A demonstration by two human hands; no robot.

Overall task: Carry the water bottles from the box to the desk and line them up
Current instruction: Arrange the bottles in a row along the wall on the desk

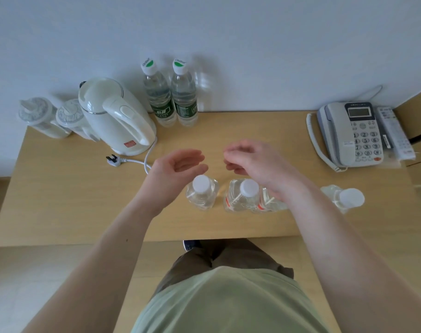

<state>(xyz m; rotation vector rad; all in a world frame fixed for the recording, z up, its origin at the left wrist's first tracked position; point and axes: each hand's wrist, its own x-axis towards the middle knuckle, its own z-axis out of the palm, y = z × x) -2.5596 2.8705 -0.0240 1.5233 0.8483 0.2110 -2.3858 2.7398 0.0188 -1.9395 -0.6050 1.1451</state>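
Both hands, left (178,164) and right (250,162), hover loose and empty behind the bottles (243,195), which stand in a row before the kettle (115,116) on the worktop (72,200), probably for aligning.

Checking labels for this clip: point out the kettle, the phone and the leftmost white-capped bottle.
kettle (108,109): head view, on its white body.
phone (363,138): head view, on the keypad.
leftmost bottle (201,183): head view, on its white cap.
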